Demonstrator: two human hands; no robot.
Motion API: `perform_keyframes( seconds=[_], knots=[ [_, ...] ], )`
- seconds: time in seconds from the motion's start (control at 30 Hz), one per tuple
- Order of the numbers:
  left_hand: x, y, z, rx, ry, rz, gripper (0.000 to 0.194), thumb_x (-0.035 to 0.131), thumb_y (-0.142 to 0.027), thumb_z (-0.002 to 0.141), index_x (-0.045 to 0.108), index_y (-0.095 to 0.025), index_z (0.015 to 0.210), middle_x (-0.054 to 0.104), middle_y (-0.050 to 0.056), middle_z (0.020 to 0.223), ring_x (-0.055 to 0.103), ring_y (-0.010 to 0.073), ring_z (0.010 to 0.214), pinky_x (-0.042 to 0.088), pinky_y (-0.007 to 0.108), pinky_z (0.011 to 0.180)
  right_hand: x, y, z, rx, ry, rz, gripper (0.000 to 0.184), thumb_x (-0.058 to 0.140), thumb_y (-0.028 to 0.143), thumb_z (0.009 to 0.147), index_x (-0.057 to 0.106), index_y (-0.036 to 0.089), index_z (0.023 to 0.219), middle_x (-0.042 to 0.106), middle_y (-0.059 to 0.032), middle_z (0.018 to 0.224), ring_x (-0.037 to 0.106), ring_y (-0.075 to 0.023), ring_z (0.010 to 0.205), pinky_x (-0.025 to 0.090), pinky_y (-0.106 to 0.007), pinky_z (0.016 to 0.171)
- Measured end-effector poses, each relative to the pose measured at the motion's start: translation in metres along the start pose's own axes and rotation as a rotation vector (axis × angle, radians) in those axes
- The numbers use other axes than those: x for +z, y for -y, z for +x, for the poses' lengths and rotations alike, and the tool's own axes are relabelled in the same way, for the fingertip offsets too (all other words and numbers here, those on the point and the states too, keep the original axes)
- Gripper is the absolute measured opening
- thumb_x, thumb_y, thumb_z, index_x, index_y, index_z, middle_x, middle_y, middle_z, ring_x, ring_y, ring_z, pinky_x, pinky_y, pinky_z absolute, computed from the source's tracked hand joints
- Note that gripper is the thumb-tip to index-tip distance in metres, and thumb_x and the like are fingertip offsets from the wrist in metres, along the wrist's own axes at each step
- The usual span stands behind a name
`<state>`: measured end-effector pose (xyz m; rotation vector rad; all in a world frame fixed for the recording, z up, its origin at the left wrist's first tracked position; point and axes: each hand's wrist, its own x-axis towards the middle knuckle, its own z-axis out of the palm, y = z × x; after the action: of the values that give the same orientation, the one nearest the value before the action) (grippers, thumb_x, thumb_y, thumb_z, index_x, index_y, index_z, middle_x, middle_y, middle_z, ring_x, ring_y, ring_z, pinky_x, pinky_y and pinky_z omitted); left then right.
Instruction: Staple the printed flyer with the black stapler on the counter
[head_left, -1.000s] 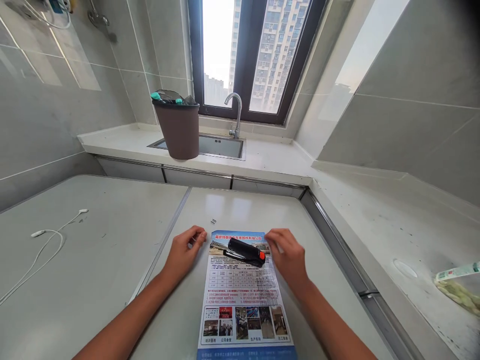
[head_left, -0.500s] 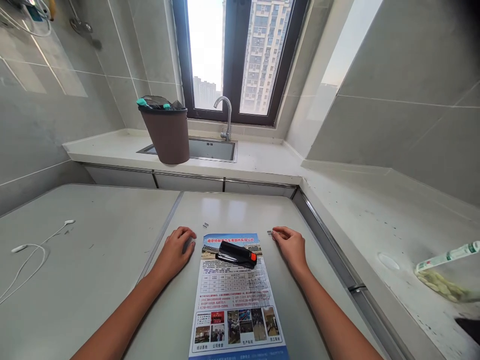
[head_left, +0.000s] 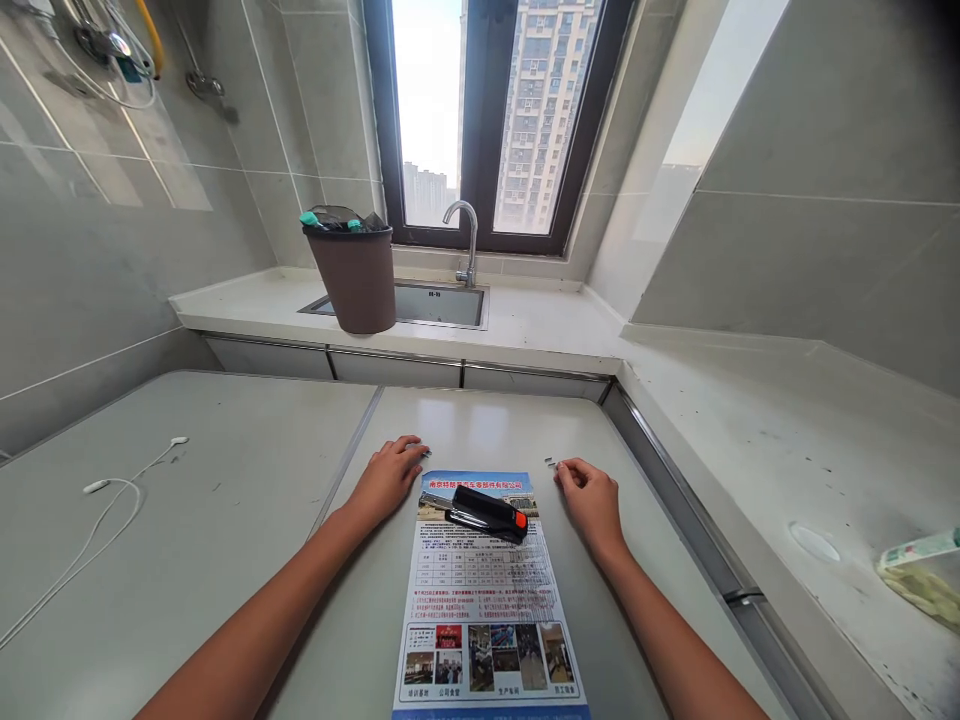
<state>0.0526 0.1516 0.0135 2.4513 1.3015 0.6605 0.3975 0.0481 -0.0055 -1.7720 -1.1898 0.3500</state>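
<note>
A black stapler (head_left: 487, 513) with an orange-red end lies unfolded across the upper part of a printed flyer (head_left: 491, 600). My left hand (head_left: 390, 478) is beside the flyer's top left corner, its fingers stretched to a small staple strip (head_left: 426, 454) and its thumb a little apart. On the other side, my right hand (head_left: 590, 500) rests on the table with thumb and forefinger pinched at the end of a short staple strip (head_left: 554, 464). Another small staple piece (head_left: 547, 460) lies just left of those fingertips.
A white cable (head_left: 112, 520) lies on the left of the pale table (head_left: 262, 440). Beyond it, a brown bin (head_left: 356, 285) stands by the sink (head_left: 442, 305) and tap (head_left: 469, 245). The white counter (head_left: 750, 420) on the right carries a transparent bag (head_left: 930, 580).
My left hand has moved forward and right to the staple strip. My right fingertips have shifted slightly on the staples, and two pieces now show apart. The camera view has swung left.
</note>
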Motion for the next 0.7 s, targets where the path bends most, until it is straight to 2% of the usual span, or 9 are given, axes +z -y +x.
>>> perform_keyframes(
  seconds=[0.07,0.17,0.3,0.37,0.5,0.6,0.7],
  knots=[
    [0.002,-0.003,-0.001,-0.003,0.002,0.05,0.021,0.055,-0.019,0.093,0.073,-0.023,0.104,0.069,0.009,0.117,0.061,0.0289,0.106,0.048,0.043,0.092,0.001,-0.001,-0.001,-0.061,-0.001,-0.084,0.035,0.056,0.049,0.087,0.072,0.021,0.076,0.07,-0.0028,0.064,0.062,-0.0198,0.061,0.044,-0.03,0.066],
    [0.0,-0.007,-0.009,-0.016,-0.011,0.044,0.018,0.051,-0.019,0.094,0.068,-0.022,0.089,0.07,0.008,0.101,0.062,0.0275,0.095,0.048,0.039,0.081,0.003,0.004,-0.006,-0.156,-0.012,-0.162,0.037,0.052,0.047,0.091,0.071,0.02,0.075,0.064,-0.0009,0.058,0.055,-0.0171,0.056,0.039,-0.03,0.062],
    [-0.004,-0.014,-0.029,-0.111,-0.07,-0.191,0.018,0.047,-0.028,0.099,0.062,-0.022,0.09,0.068,0.003,0.087,0.061,0.0217,0.079,0.046,0.033,0.073,0.006,0.02,-0.018,-0.269,-0.074,-0.126,0.035,0.049,0.043,0.096,0.069,0.019,0.081,0.065,-0.002,0.069,0.053,-0.0162,0.061,0.04,-0.03,0.065],
    [-0.006,-0.017,-0.038,-0.156,-0.116,-0.345,0.016,0.051,-0.034,0.099,0.061,-0.023,0.096,0.067,0.002,0.087,0.061,0.0193,0.076,0.046,0.031,0.074,0.008,0.029,-0.026,-0.336,-0.05,-0.06,0.032,0.05,0.041,0.098,0.069,0.02,0.084,0.066,-0.0026,0.075,0.054,-0.0165,0.065,0.042,-0.03,0.067],
    [-0.008,-0.021,-0.048,-0.155,-0.192,-0.482,0.023,0.054,-0.036,0.098,0.064,-0.023,0.114,0.064,0.003,0.096,0.06,0.0181,0.083,0.046,0.029,0.077,0.014,0.044,-0.041,-0.472,0.104,0.085,0.026,0.049,0.035,0.101,0.069,0.022,0.09,0.066,-0.0027,0.08,0.057,-0.0186,0.073,0.046,-0.033,0.07],
    [-0.009,-0.026,-0.051,-0.105,-0.135,-0.485,0.024,0.046,-0.036,0.102,0.066,-0.022,0.098,0.061,0.002,0.088,0.056,0.0168,0.076,0.042,0.028,0.071,0.02,0.05,-0.049,-0.582,0.253,0.122,0.022,0.056,0.037,0.098,0.067,0.024,0.112,0.069,-0.0071,0.103,0.062,-0.0238,0.095,0.051,-0.04,0.085],
    [-0.01,-0.033,-0.054,-0.107,-0.024,-0.531,0.027,0.038,-0.036,0.105,0.056,-0.022,0.089,0.055,-0.002,0.074,0.05,0.016,0.067,0.039,0.028,0.067,0.027,0.05,-0.054,-0.666,0.424,0.034,0.055,0.072,0.041,0.088,0.054,0.025,0.137,0.063,-0.0115,0.129,0.057,-0.03,0.117,0.05,-0.049,0.099]
  ],
)
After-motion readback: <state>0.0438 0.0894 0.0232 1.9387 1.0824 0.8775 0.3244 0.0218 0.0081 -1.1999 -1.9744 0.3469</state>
